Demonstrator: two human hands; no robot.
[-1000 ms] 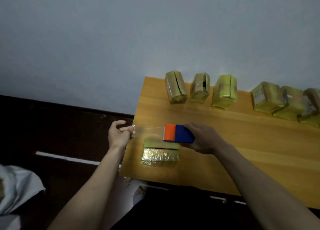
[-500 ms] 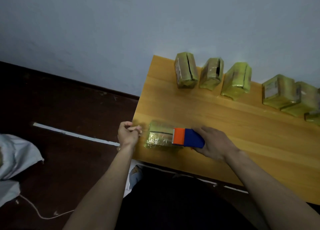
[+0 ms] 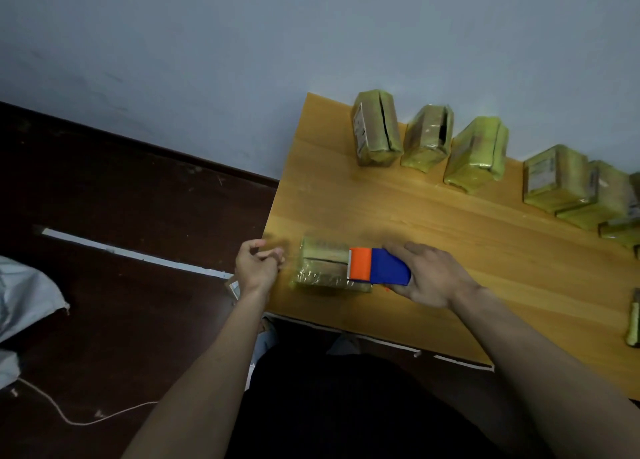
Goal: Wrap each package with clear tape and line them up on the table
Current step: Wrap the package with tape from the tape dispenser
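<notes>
A flat yellowish package lies near the front left corner of the wooden table. My right hand grips a blue and orange tape dispenser whose orange end rests over the package's right part. My left hand sits just left of the package at the table's edge, fingers pinched together on the end of clear tape stretched over the package; the tape itself barely shows. Several wrapped packages stand in a row along the back of the table by the wall.
The row of packages continues to the right edge. Another small package lies at the table's right side. A white sack and a string lie on the dark floor at the left. The wall is behind the table.
The dispenser came down from above the package onto its right part, and the stretched tape came down with it. My left hand dropped to the table's edge. The camera tilted downward.
</notes>
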